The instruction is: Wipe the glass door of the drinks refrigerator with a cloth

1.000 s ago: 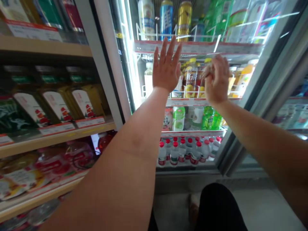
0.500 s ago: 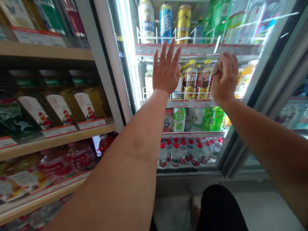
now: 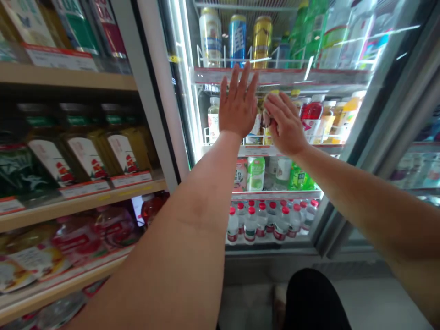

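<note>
Displaying “UA”, a teal container [image 3: 79, 27] sits shelved; left hand [image 3: 238, 107] splayed, right hand [image 3: 286, 124] clutching a wad [image 3: 266, 118].

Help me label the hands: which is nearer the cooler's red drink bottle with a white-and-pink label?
Right. In the picture, the right hand is just left of the red bottle; the left hand is farther left.

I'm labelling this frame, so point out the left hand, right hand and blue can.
Left hand [image 3: 237, 111], head view: back of hand.
Right hand [image 3: 286, 126], head view: back of hand.
Blue can [image 3: 237, 39], head view: front.
</note>
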A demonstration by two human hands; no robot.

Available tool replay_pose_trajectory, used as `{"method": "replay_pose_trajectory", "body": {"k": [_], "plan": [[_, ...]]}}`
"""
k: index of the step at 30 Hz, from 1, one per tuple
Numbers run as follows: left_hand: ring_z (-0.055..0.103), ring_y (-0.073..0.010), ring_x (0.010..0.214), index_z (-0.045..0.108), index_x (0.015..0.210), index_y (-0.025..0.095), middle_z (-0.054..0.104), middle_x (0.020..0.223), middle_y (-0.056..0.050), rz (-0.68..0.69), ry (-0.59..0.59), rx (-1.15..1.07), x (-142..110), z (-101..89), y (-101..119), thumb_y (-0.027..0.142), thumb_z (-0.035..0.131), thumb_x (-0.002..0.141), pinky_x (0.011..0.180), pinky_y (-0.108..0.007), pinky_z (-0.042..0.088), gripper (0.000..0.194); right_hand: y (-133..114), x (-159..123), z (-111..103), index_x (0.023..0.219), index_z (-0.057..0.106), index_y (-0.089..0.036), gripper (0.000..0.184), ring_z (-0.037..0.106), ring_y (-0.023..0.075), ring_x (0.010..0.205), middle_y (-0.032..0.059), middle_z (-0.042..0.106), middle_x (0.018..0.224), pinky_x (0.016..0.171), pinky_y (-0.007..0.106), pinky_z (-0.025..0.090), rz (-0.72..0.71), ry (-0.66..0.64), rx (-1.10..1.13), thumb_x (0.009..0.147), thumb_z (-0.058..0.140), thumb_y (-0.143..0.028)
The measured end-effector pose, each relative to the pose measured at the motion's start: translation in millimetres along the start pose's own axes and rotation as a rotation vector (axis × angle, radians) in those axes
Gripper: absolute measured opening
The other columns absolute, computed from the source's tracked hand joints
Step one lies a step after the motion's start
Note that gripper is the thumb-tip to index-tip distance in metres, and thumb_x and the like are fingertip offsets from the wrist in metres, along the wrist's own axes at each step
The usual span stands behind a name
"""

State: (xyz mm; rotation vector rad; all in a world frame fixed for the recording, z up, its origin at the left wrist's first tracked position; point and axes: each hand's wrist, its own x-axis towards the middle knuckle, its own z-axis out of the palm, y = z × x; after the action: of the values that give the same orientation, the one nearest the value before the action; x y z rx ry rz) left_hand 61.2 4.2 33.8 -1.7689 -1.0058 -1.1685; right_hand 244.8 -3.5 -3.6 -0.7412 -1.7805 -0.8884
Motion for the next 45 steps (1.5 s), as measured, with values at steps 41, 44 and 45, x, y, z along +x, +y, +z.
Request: {"method": "replay_pose_trajectory", "body": {"k": [41, 44, 45], "plan": [[-0.005, -0.0144, 0.161, 0.033, 0.167, 0.026, 0.016, 0.173, 0.007, -0.016, 0.013, -0.090, 2, 1.9, -1, 0.016, 0.036, 0.102, 0.134, -0.036, -0.014, 0.065, 50, -7, -10, 0.153, 0.048, -0.018, 0.055, 0.029, 0.0274, 0.156, 0.0068, 0.042, 0.163, 0.134, 0.048, 0.025, 0.461, 0.351, -0.135, 0.101, 0.032, -0.027], [-0.007, -0.0134, 0.160, 0.032, 0.167, 0.025, 0.015, 0.173, 0.008, -0.011, 0.009, -0.093, 2, 1.7, -1, 0.017, 0.033, 0.103, 0.134, -0.036, -0.014, 0.064, 17, -13, -1, 0.154, 0.048, -0.014, 0.057, 0.026, 0.0266, 0.159, 0.0076, 0.042, 0.163, 0.134, 0.050, 0.025, 0.202, 0.170, -0.121, 0.101, 0.031, -0.025], [-0.008, -0.0128, 0.160, 0.032, 0.167, 0.025, 0.014, 0.173, 0.008, -0.012, 0.009, -0.100, 2, 1.7, -2, 0.018, 0.033, 0.103, 0.133, -0.036, -0.015, 0.064, 7, -17, 0, 0.154, 0.049, -0.013, 0.057, 0.025, 0.0262, 0.159, 0.0081, 0.043, 0.163, 0.134, 0.051, 0.026, 0.112, 0.104, -0.109, 0.101, 0.031, -0.024]]}}
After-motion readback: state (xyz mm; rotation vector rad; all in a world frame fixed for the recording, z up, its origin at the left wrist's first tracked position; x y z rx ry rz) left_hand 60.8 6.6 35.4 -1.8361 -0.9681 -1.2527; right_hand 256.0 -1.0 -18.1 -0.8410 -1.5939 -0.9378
